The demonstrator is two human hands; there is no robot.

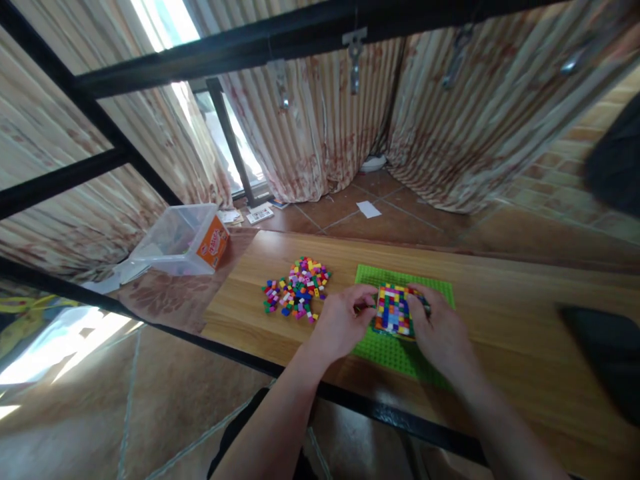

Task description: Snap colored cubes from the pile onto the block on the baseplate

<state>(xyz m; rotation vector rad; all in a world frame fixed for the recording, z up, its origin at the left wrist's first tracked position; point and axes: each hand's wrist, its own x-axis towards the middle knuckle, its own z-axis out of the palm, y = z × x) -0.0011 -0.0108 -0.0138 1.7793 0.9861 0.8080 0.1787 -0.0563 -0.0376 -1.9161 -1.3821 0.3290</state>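
Note:
A multicoloured block built of toy bricks [394, 311] stands over a green studded baseplate [385, 353]; whether it is fixed to the plate I cannot tell. My right hand [443, 333] grips its right side, the thumb lying along the edge and the fingers curled behind. At the left edge of the block, my left hand [343, 320] has thumb and fingertips drawn together in a pinch. What those fingertips hold, if anything, is too small to make out. Left of this hand lies a loose pile of small coloured bricks [300, 290].
The wooden tabletop [240, 297] has a dark metal front edge. A dark flat object [605, 353] lies at the right. Beyond the left end, a clear plastic bin [173, 233] with an orange label sits on the floor. Black frame bars [225, 50] cross above, before striped curtains [310, 133].

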